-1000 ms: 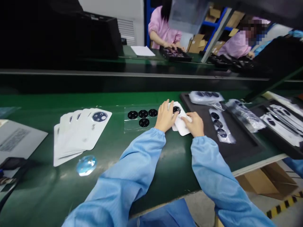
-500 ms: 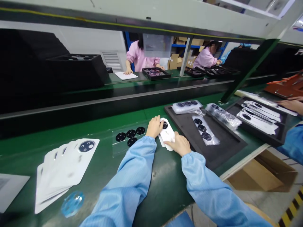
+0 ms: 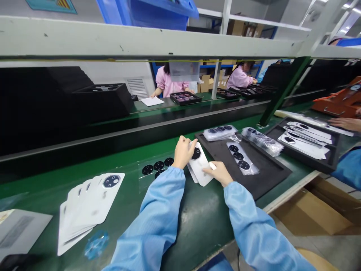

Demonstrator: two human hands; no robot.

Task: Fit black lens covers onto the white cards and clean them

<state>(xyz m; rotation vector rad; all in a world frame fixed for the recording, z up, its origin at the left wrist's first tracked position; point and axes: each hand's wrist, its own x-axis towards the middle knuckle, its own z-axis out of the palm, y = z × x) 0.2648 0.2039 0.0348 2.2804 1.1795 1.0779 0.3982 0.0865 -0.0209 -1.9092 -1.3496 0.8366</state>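
In front of me are white phone back panels [image 3: 201, 171], overlapping and slightly fanned, with a round black camera piece [image 3: 196, 153] on the top one. My left hand [image 3: 182, 153] is closed on their upper left edge, its fingertips by the black piece. At the right edge my right hand [image 3: 220, 173] pinches the panels. Something small and white shows at its fingertips; I cannot tell what it is. Left of my hands, several black camera rings [image 3: 158, 165] lie on a clear sheet, partly hidden by my left sleeve. A fanned stack of white panels [image 3: 94, 205] lies further left.
To the right, a dark tray [image 3: 265, 184] carries bagged black rings [image 3: 238, 156]. Beyond it another tray [image 3: 335, 163] holds white panels, near a co-worker's hand [image 3: 345, 123]. A crumpled blue film [image 3: 96, 244] lies near the front. A shelf beam [image 3: 141, 43] crosses overhead.
The view has tilted up slightly. The panels under my hands have fanned further apart, and the white bit at my right fingertips now shows. My left hand stays at the upper edge.
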